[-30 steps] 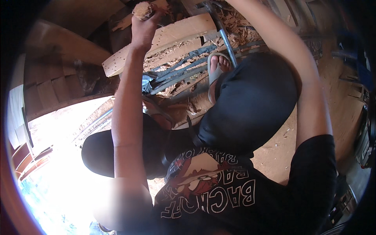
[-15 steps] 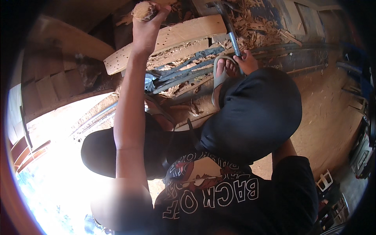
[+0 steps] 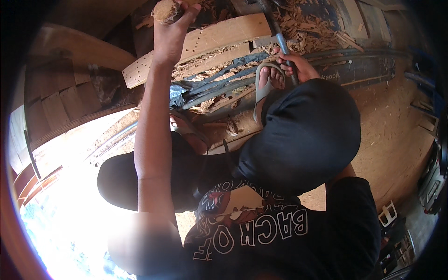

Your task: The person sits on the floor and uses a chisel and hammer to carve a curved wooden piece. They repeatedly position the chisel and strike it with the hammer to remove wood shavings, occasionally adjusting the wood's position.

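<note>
At the upper left, my left hand (image 3: 169,39) is closed round a rough, round-ended piece of wood (image 3: 166,11) with a pale, fibrous end and frayed edges. The rest of that piece is hidden by the hand and the picture's upper edge. My right hand (image 3: 299,67) grips the handle of a hammer (image 3: 282,43), dark with a shiny bluish stretch; its head lies at the upper edge and hardly shows. Between the hands rests a pale wooden beam (image 3: 228,36) dotted with small dark holes. My left hand is over its left part.
Wood chips (image 3: 305,28) are heaped behind the beam and strewn round it. Dark bars (image 3: 224,80) and a crumpled blue plastic piece (image 3: 177,95) lie nearer. My sandalled foot (image 3: 269,81) is next to my right hand. Brown boards (image 3: 58,100) stand at the left.
My right hand has shifted a little right, its fingers now looser round the handle, and the hammer head has slid up toward the picture's edge. My left hand has moved slightly up and left.
</note>
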The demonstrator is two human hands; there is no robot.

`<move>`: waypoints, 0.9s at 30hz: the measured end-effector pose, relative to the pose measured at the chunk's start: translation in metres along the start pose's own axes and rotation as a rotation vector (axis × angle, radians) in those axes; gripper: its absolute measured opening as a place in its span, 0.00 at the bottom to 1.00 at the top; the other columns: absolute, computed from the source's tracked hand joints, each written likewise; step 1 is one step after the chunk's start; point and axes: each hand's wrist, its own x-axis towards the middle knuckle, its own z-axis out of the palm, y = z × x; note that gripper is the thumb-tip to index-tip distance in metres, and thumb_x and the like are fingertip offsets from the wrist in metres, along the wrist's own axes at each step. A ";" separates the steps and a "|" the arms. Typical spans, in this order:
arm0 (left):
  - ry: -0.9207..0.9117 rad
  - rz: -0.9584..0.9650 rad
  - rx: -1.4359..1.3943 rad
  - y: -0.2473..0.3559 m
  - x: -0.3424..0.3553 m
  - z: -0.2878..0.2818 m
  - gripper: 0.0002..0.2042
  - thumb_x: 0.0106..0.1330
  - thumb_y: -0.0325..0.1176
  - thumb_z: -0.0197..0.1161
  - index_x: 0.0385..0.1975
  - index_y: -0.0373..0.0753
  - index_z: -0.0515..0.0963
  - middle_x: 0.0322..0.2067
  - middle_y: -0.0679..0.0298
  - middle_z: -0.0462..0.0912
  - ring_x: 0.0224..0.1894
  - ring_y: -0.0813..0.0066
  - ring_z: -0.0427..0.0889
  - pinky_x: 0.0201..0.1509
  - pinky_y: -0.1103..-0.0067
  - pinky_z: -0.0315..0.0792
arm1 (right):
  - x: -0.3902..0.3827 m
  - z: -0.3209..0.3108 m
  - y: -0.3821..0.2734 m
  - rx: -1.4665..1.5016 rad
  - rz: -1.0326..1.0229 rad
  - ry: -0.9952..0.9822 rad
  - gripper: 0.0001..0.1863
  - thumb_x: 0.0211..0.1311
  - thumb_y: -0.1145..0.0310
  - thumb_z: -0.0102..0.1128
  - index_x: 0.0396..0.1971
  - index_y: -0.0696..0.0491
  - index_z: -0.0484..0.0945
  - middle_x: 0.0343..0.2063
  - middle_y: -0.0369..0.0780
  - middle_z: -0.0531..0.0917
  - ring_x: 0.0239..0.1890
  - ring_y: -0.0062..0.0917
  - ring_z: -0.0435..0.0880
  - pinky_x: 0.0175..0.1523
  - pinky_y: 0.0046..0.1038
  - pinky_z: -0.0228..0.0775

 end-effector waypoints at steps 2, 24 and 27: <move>-0.021 -0.011 0.007 -0.001 0.001 -0.001 0.11 0.65 0.22 0.69 0.30 0.41 0.72 0.26 0.71 0.73 0.29 0.82 0.73 0.34 0.80 0.70 | -0.004 0.004 -0.006 0.262 0.033 -0.089 0.13 0.75 0.62 0.62 0.54 0.49 0.76 0.27 0.27 0.71 0.20 0.09 0.64 0.22 0.17 0.54; -0.253 0.010 0.057 -0.017 0.017 -0.002 0.14 0.69 0.38 0.71 0.44 0.34 0.81 0.34 0.66 0.85 0.37 0.81 0.78 0.46 0.75 0.76 | -0.186 0.175 -0.182 -1.148 -0.505 0.458 0.09 0.72 0.67 0.67 0.41 0.54 0.77 0.29 0.30 0.75 0.32 0.14 0.72 0.40 0.21 0.67; -0.216 -0.041 -0.036 -0.018 0.012 -0.001 0.14 0.69 0.38 0.71 0.44 0.34 0.81 0.33 0.65 0.85 0.35 0.81 0.79 0.43 0.74 0.76 | -0.181 0.183 -0.181 -1.242 -0.504 0.434 0.07 0.72 0.68 0.65 0.42 0.54 0.77 0.28 0.33 0.77 0.33 0.16 0.75 0.41 0.24 0.69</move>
